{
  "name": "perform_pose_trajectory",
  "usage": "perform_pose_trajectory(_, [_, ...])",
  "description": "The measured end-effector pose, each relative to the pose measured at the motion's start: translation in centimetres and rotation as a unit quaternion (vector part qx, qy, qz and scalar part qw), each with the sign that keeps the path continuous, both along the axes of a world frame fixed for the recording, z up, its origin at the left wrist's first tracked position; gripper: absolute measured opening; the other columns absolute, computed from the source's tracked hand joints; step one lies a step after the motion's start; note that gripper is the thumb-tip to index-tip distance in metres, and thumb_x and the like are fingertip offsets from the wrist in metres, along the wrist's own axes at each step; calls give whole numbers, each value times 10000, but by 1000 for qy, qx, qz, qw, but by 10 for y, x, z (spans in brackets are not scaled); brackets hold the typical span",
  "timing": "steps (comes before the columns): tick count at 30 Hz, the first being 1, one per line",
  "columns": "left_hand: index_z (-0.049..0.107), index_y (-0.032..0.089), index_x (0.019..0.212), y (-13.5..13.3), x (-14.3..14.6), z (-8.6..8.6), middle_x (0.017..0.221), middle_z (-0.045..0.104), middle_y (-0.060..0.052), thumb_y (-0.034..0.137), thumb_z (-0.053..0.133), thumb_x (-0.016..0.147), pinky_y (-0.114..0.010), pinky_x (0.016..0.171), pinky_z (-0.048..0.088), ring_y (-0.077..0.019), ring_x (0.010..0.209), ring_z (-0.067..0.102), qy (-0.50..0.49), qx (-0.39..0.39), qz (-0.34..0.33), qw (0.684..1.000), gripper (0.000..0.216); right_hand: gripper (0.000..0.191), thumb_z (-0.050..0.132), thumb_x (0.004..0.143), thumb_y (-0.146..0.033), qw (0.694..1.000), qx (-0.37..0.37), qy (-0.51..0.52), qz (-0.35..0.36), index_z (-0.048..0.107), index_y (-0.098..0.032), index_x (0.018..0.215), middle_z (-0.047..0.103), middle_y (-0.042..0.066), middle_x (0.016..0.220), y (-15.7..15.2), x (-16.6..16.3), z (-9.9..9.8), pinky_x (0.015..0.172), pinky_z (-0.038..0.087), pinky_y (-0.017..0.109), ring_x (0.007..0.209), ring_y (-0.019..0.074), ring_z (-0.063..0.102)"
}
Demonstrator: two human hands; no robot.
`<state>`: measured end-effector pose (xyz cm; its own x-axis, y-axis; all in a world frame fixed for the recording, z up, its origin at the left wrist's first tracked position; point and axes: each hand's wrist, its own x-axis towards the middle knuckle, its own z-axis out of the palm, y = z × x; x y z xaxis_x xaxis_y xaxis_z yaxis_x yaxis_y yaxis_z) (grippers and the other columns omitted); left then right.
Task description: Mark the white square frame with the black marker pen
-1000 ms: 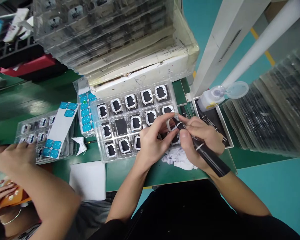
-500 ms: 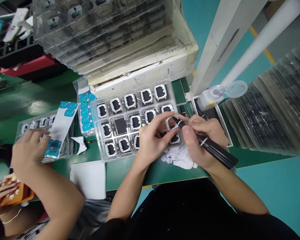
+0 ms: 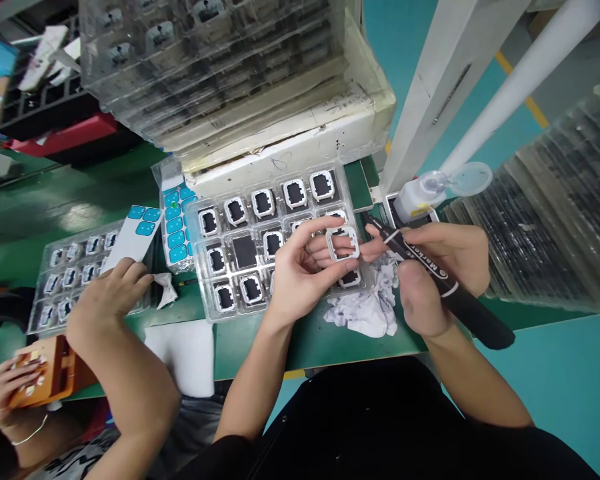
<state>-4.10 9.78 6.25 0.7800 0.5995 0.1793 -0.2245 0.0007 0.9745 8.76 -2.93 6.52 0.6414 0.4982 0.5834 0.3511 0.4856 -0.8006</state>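
Observation:
Between thumb and forefinger, my left hand (image 3: 300, 273) grips a white watch-case frame (image 3: 334, 250) by its edges, its open middle facing up at me. My right hand (image 3: 440, 273) holds a black marker (image 3: 430, 267), its tip pointing up and left, a little apart from the frame. Beneath my left hand lies a clear plastic tray (image 3: 207, 293) with several similar frames in its pockets; one pocket in the middle row shows only a black pad (image 3: 245, 252). A crumpled white cloth or paper (image 3: 365, 310) lies below the frame, between my hands.
Stacked trays (image 3: 220, 80) rise behind on a white box (image 3: 300, 157). A bottle (image 3: 420, 197) stands in a small box at right, near more stacked trays (image 3: 545, 220). At left, a co-worker's hand (image 3: 110, 293) touches a sticker sheet (image 3: 135, 237); another hand (image 3: 17, 387) holds an orange fixture (image 3: 55, 373).
My right hand has drawn the marker back to the right, off the frame. The frame now faces up more openly in my left hand. The co-worker's nearer arm has shifted right.

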Motion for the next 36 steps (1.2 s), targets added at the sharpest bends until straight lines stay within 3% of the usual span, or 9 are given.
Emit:
perform_pose_trajectory(5, [660,218,1359,0,2,0,1164,819,-55,163,917,915,-227,928,701,-152,1020,823,-20,32,16,999,516,131,777,1042,-327,999,-36,-26,-11,695,-256,1116,696,28,834,1,3,2,872,711,517,902,286,798])
perform_pose_trajectory(9, [674,214,1371,-2,2,0,1101,810,-40,131,892,926,-221,933,694,-150,1033,815,-23,47,13,999,502,346,827,897,-99,996,-35,-77,-4,675,-246,1170,670,7,893,4,0,1,961,742,511,963,257,781])
perform_pose_trajectory(13, [688,224,1385,-4,1,-4,1055,782,-25,130,842,968,-223,923,688,-147,1030,797,-16,72,17,997,455,358,858,828,-31,984,-22,-173,-42,693,-227,1078,688,15,910,7,2,1,932,764,508,828,209,721])
perform_pose_trajectory(17, [688,220,1431,-4,-1,-9,1133,777,-55,175,787,1019,-231,865,682,-148,976,782,23,160,45,986,426,381,839,811,20,973,-42,-222,-50,703,-203,1090,705,24,854,6,3,3,883,764,488,857,248,768])
perform_pose_trajectory(21, [693,220,1441,-1,-3,-10,1256,766,-86,204,764,1043,-219,786,650,-147,957,767,55,234,63,969,405,348,821,837,16,966,-39,-248,-64,705,-194,1089,748,44,883,7,4,4,820,751,474,932,295,813])
perform_pose_trajectory(26, [700,236,1448,0,-4,-11,1337,756,-89,218,757,1051,-239,880,660,-173,1067,779,52,257,66,963,402,318,819,876,-46,959,-43,-269,-78,706,-241,1100,779,34,905,9,5,2,718,719,444,953,312,835])
perform_pose_trajectory(32, [703,230,1436,-2,-4,-8,1335,768,-85,227,728,1069,-255,901,668,-175,1076,784,66,272,75,957,367,311,810,903,-50,958,-48,-271,-83,682,-248,1105,763,21,903,10,5,2,746,739,428,933,273,820])
perform_pose_trajectory(36, [697,234,1447,-2,-4,-8,1304,782,-78,230,724,1075,-244,848,660,-149,976,779,71,278,72,955,373,316,813,883,-29,958,-45,-272,-79,680,-216,1099,746,38,901,10,5,3,775,744,444,935,276,806])
